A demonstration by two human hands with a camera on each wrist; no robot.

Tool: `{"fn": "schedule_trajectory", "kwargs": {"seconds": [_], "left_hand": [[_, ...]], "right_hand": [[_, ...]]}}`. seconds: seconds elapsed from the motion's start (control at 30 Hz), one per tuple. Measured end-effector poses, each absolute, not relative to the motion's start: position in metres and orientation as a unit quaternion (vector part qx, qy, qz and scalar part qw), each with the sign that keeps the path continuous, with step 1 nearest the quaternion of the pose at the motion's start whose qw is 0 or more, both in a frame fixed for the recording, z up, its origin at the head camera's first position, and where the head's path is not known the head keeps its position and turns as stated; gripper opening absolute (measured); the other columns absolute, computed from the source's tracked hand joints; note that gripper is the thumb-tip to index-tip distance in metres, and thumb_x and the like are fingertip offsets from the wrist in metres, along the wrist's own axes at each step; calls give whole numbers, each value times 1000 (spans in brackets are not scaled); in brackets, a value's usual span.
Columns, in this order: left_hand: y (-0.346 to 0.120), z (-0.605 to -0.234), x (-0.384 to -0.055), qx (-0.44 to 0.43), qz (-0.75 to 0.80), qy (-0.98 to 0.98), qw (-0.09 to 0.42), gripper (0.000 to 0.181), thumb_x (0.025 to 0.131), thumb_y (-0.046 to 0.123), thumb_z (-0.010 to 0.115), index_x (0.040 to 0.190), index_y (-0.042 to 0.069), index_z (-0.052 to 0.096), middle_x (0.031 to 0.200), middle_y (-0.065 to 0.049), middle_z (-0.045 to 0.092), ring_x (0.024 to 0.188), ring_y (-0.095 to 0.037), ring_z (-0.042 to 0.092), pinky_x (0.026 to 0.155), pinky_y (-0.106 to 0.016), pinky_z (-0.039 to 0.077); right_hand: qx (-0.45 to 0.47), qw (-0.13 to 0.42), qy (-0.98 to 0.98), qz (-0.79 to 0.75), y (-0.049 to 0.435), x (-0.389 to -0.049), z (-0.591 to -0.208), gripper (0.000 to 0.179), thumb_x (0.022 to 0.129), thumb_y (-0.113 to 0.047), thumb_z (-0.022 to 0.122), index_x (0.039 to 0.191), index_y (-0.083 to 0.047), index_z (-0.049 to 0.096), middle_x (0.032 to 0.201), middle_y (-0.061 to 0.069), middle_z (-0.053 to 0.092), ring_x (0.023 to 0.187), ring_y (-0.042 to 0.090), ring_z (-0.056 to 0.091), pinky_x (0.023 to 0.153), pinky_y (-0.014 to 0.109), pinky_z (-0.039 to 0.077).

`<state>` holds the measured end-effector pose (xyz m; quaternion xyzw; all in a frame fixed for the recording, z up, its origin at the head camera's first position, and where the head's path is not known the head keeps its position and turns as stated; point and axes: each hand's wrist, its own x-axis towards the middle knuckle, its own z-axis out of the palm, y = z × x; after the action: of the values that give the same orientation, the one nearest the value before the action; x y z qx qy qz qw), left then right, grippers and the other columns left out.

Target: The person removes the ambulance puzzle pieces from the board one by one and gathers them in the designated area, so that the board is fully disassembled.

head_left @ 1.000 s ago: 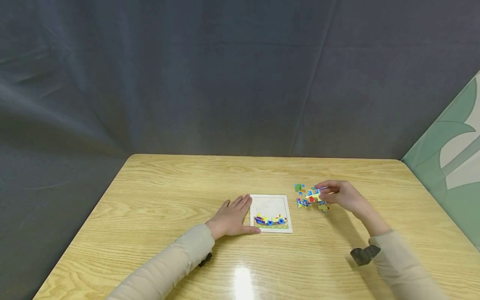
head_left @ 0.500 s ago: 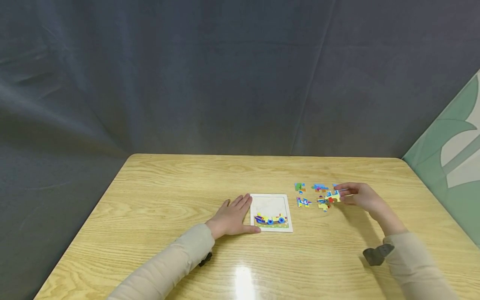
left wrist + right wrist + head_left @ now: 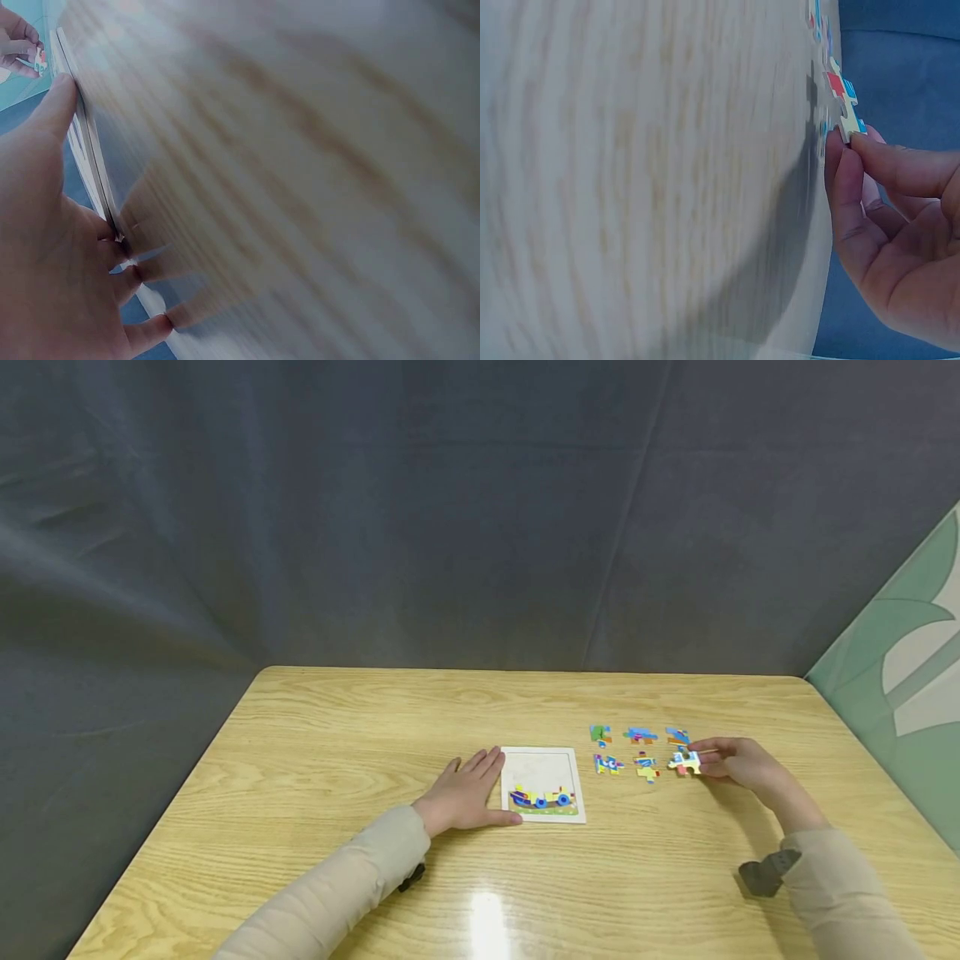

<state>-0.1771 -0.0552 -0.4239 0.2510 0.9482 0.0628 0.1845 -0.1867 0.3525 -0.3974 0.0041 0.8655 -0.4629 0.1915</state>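
Observation:
In the head view my left hand (image 3: pixel 461 797) lies with straight, spread fingers against the left side of a white puzzle tray (image 3: pixel 580 785). Joined pieces with a colourful vehicle picture (image 3: pixel 542 801) fill the tray's lower part; above them its base is bare. To the right, my right hand (image 3: pixel 742 766) pinches a puzzle piece (image 3: pixel 685 762) by its right edge, between thumb and fingers. The right wrist view shows this puzzle piece (image 3: pixel 845 97), white, red and blue, tilted and held above the table. The left wrist view shows my left thumb (image 3: pixel 60 105) on the tray's edge.
Several loose puzzle pieces lie in two rows right of the tray, among them a green one (image 3: pixel 600 733), a blue one (image 3: pixel 641 734), another (image 3: pixel 677 735) close to my right hand, and a yellow one (image 3: pixel 647 768). A dark curtain (image 3: pixel 480 527) hangs behind the wooden table (image 3: pixel 360 718).
My right hand has moved right and slightly nearer with the pinched puzzle piece, from over the middle loose pieces to the right end of the rows. The left hand has stayed still.

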Motion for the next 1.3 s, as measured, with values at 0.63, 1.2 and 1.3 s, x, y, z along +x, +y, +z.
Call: {"fn": "schedule_trajectory", "kwargs": {"seconds": [0.63, 1.2, 1.3], "left_hand": [[-55, -425, -178, 253, 55, 948, 184, 99, 85, 74, 44, 156, 16, 8, 163, 2, 6, 151, -18, 12, 121, -50, 17], [-55, -424, -178, 252, 56, 948, 184, 98, 85, 74, 44, 156, 16, 8, 163, 1, 6, 151, -18, 11, 121, -49, 17], [-55, -425, -178, 253, 56, 948, 184, 99, 85, 74, 44, 156, 16, 8, 163, 2, 6, 151, -18, 11, 121, -50, 17]], "right_hand": [[14, 217, 852, -477, 356, -186, -401, 51, 92, -4, 57, 130, 23, 37, 90, -19, 65, 80, -7, 60, 73, 18, 55], [15, 213, 850, -482, 357, -188, -401, 50, 91, 0, 59, 128, 26, 36, 83, -20, 62, 76, -7, 60, 71, 17, 55], [18, 202, 860, -468, 355, -188, -397, 49, 91, 0, 58, 128, 25, 36, 85, -18, 62, 76, -8, 59, 71, 17, 54]]}}
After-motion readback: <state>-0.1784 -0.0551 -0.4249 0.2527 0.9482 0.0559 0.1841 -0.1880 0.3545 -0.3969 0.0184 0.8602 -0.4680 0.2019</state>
